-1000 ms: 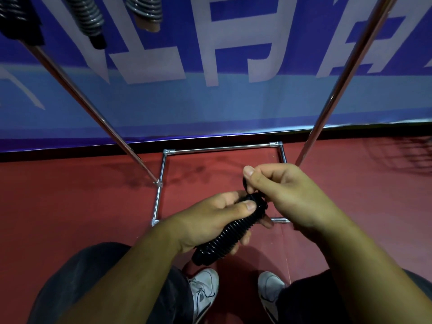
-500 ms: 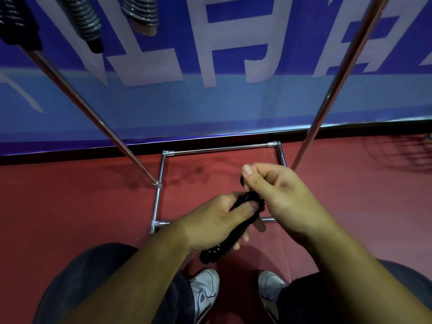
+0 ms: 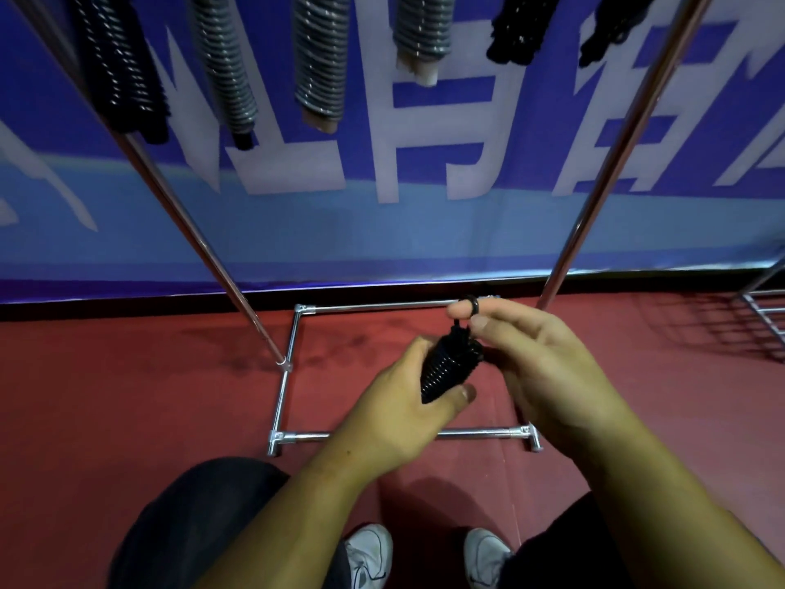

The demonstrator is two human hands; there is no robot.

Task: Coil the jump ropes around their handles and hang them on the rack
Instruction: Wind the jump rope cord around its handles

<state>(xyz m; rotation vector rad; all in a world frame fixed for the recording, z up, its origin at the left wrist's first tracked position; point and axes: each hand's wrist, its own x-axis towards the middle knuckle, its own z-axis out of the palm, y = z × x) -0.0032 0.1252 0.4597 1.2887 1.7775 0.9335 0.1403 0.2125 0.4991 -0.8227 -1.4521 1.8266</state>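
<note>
A black jump rope is coiled tightly around its handles into a short bundle that points away from me. My left hand grips the bundle's lower part from the left. My right hand pinches a small black loop at the bundle's top between thumb and forefinger. Several coiled ropes hang from the rack above: a black one, grey ones, and black ones at the upper right.
The rack's chrome uprights slant up at left and right from a rectangular floor frame on the red floor. A blue banner wall stands behind. My white shoes are below. Another metal rack sits far right.
The view has tilted up, showing more hanging ropes. Both hands have lifted the bundle and turned it more upright. My right hand now pinches the loop at its top.
</note>
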